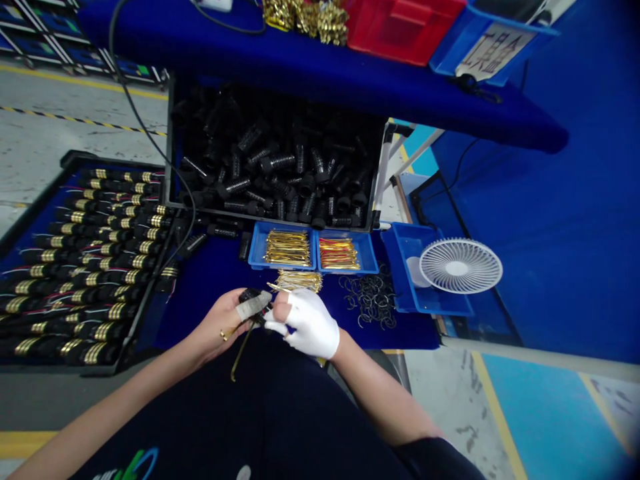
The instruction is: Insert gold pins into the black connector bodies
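Note:
My left hand (220, 327), bare with grey tape round a finger, grips a small black cylindrical part (249, 295) close to my body. A bent gold-coloured strip (241, 355) hangs below that hand. My right hand (313, 327), in a white glove with bare fingertips, is closed beside the black part. A thin gold-coloured strip (279, 287) sticks out from its fingers. What the fingertips touch between the hands is partly hidden. Just beyond lie a pile of gold-coloured strips (300, 281) and two blue trays, one with gold strips (287, 248), the other with red-and-gold strips (339, 254).
A large bin of black threaded parts (280, 163) stands behind the trays. At left, a black-edged tray holds rows of black parts with gold bands (80, 267). Black rings (373, 297) and a white fan (460, 266) are at right. A cable (131, 100) hangs at left.

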{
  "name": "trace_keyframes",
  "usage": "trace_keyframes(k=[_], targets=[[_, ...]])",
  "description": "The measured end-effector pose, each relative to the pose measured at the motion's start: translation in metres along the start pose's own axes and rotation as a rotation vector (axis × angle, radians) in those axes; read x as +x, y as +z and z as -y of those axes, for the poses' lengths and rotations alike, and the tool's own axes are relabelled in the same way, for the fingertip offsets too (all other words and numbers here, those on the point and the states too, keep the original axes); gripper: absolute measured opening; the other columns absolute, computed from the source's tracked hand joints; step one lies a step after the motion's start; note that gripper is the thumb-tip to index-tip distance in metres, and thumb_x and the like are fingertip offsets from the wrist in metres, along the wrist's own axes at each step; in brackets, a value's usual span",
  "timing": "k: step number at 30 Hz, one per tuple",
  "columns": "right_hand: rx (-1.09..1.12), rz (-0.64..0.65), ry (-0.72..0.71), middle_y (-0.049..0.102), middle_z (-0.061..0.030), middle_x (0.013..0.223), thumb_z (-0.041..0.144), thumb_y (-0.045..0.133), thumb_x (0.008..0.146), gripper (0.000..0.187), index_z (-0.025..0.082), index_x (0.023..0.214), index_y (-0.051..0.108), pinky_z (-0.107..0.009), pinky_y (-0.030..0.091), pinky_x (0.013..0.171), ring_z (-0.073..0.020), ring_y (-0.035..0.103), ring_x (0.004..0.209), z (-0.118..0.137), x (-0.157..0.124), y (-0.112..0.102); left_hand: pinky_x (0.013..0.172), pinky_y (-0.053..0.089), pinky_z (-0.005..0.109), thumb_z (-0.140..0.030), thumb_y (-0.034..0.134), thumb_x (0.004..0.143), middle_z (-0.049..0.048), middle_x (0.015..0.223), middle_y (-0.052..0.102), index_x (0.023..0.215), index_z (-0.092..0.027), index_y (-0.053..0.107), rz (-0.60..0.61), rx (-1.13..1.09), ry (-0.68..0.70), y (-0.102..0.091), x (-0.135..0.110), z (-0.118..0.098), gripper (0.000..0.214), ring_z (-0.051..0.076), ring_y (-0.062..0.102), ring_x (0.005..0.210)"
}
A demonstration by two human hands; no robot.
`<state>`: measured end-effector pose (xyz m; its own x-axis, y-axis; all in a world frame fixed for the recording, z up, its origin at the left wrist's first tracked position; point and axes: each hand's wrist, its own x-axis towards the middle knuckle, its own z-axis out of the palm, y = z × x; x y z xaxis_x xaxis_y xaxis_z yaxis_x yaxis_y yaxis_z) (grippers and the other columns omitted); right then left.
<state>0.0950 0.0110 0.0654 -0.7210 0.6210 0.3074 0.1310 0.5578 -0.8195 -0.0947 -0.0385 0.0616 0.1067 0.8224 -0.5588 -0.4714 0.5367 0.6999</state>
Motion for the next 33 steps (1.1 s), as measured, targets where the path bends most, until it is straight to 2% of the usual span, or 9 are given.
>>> trace_keyframes(k=[2,6,8,14,20,23,25,28,33], targets=[[0.167,-0.176,0.064,0.059,-0.0008,0.07,0.037,0.059,0.096,0.028,0.023,0.072,0.061,-0.032,0.04,0.064,-0.0169,0.054,0.065,0.004,0.0,0.001,0.07,0.055,0.029,-0.036,0.093,0.064,0.0066,0.08,0.074,0.088,-0.011,0.071,-0.018,0.028,0.01,-0.006,0.0,0.003,0.04,0.018,0.069,0.071],[0.832,-0.839,0.172,0.032,0.0063,0.054,0.045,0.044,0.104,0.045,0.023,0.064,0.048,-0.027,0.028,0.048,-0.0112,0.026,0.043,0.031,0.012,0.002,0.077,0.055,0.032,-0.039,0.088,0.069,0.0074,0.083,0.075,0.097,-0.013,0.072,-0.05,0.229,0.077,-0.016,0.0,0.012,0.042,0.023,0.072,0.08],[1.054,-0.939,0.149,0.025,0.0076,0.053,0.046,0.044,0.103,0.045,0.023,0.065,0.045,-0.026,0.025,0.046,-0.0097,0.019,0.041,0.043,0.02,0.006,0.074,0.054,0.03,-0.04,0.086,0.071,0.0065,0.081,0.075,0.091,-0.013,0.072,-0.041,0.339,0.117,-0.019,0.0,0.016,0.037,0.022,0.07,0.077],[1.139,-0.938,0.16,0.03,0.0074,0.051,0.043,0.051,0.101,0.041,0.022,0.067,0.053,-0.025,0.024,0.044,-0.0083,0.022,0.04,0.038,0.026,0.038,0.049,0.037,0.022,-0.046,0.073,0.079,0.0014,0.062,0.064,0.076,-0.014,0.068,-0.055,0.429,0.052,-0.019,-0.004,0.017,0.032,0.012,0.051,0.051],[1.033,-0.666,0.163,0.031,0.0076,0.047,0.044,0.055,0.099,0.039,0.022,0.067,0.058,-0.026,0.026,0.044,-0.0094,0.027,0.04,0.036,0.029,0.042,0.046,0.033,0.021,-0.038,0.076,0.073,-0.0021,0.056,0.058,0.067,-0.016,0.066,-0.036,0.455,0.033,-0.022,-0.003,0.019,0.025,0.011,0.044,0.049],[0.686,-0.558,0.276,0.045,0.0043,0.054,0.041,0.051,0.101,0.036,0.022,0.072,0.062,-0.028,0.041,0.052,-0.0124,0.045,0.048,0.04,0.025,0.029,0.047,0.035,0.021,-0.038,0.077,0.074,-0.0019,0.06,0.059,0.071,-0.015,0.065,-0.057,0.413,0.035,-0.024,0.001,0.02,0.026,0.011,0.046,0.051],[0.28,-0.375,0.316,0.065,-0.0025,0.081,0.039,0.062,0.095,0.019,0.023,0.09,0.07,-0.033,0.052,0.072,-0.0177,0.062,0.074,0.039,0.018,0.021,0.049,0.038,0.02,-0.039,0.076,0.076,-0.0017,0.065,0.06,0.077,-0.016,0.064,-0.094,0.353,0.051,-0.021,0.004,0.015,0.026,0.011,0.05,0.054],[-0.152,-0.159,0.366,0.065,-0.0084,0.124,0.035,0.074,0.085,0.042,0.028,0.126,0.066,-0.04,0.052,0.093,-0.0255,0.065,0.107,0.026,0.007,0.015,0.061,0.05,0.024,-0.05,0.069,0.083,0.002,0.079,0.066,0.089,-0.017,0.062,-0.134,0.203,0.099,-0.011,0.007,-0.005,0.034,0.015,0.061,0.068],[0.063,-0.378,0.465,0.073,-0.0074,0.114,0.034,0.059,0.096,0.026,0.025,0.117,0.071,-0.043,0.05,0.1,-0.0254,0.067,0.107,0.003,0.003,0.013,0.087,0.055,0.038,-0.064,0.063,0.086,0.0094,0.106,0.069,0.11,-0.017,0.061,-0.05,0.11,0.297,0.014,0.005,-0.038,0.052,0.024,0.065,0.1]])
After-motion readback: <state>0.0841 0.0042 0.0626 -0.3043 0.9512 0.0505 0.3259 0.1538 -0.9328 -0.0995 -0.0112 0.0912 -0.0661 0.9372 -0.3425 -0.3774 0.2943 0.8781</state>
